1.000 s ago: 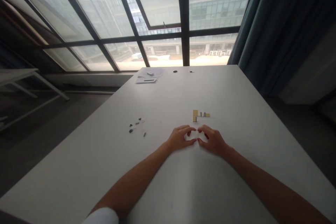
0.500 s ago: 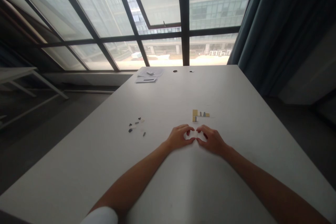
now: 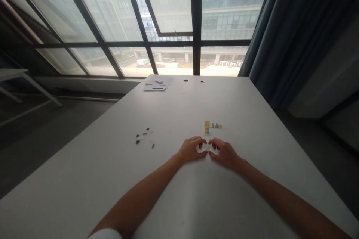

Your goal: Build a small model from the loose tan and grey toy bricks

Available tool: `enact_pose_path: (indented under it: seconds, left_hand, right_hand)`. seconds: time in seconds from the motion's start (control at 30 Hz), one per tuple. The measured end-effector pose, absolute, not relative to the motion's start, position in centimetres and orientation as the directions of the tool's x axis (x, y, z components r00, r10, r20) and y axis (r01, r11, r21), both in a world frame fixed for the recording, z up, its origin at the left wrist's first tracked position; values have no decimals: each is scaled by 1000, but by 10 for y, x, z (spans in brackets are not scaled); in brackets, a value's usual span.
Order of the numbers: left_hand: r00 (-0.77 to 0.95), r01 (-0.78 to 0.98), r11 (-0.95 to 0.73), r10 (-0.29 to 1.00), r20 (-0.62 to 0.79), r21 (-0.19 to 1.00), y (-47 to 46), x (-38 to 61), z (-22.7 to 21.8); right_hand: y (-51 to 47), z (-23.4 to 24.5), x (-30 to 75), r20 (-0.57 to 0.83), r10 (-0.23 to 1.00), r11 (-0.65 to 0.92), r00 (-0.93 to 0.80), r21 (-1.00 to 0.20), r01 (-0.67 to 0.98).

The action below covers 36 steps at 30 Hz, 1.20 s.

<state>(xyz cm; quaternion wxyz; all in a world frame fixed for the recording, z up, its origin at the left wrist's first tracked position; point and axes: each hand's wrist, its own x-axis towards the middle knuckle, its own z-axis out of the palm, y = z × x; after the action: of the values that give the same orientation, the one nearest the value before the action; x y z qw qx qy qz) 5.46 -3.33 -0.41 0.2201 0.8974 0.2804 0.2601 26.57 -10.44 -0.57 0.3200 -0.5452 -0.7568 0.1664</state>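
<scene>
Just beyond left hand (image 3: 192, 150) and right hand (image 3: 225, 152): yellow-grey block assembly (image 3: 206, 124), likely placed for close reach. Hands half-curled, tips nearly meeting; hold, if any, indiscernible. Left of hands: loose dark pieces (image 3: 137, 142).

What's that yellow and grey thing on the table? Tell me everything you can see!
The yellow and grey thing looks like small plastic bricks in a corner shape. One short leg points back toward the left hand and right hand; a longer one runs right, with grey bits and a yellow end. It lies on the white table, just beyond both hands, and neither touches it. Finer details are too small to tell.
</scene>
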Motion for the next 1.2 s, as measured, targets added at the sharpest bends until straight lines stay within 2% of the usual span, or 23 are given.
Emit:
enact_pose_path:
  seconds: [0.2,0.33,0.5,0.83,0.97,1.2]
  left_hand:
    - [651,406,-700,673,352,587,-30,55,-5]
    - [588,462,-659,728,352,593,-28,57,-7]
    - [521,610,-568,813,260,553,-26,60,-11]
    - [548,707,-534,828,118,463,-26,60,-6]
    - [521,734,-500,849,91,460,-26,62,-3]
    - [475,760,-455,876,82,464,-25,67,0]
  right_hand:
    - [-89,-2,268,310,918,386,-248,-553,739]
    - [-78,-8,266,316,935,318,-161,-545,776]
    - [-74,-17,262,289,953,238,-89,-536,810]
    - [-76,-17,254,221,975,140,-13,-572,808]
    - [-76,-19,254,198,980,107,19,-603,790]
    - [-74,-20,248,205,975,47,91,-581,812]
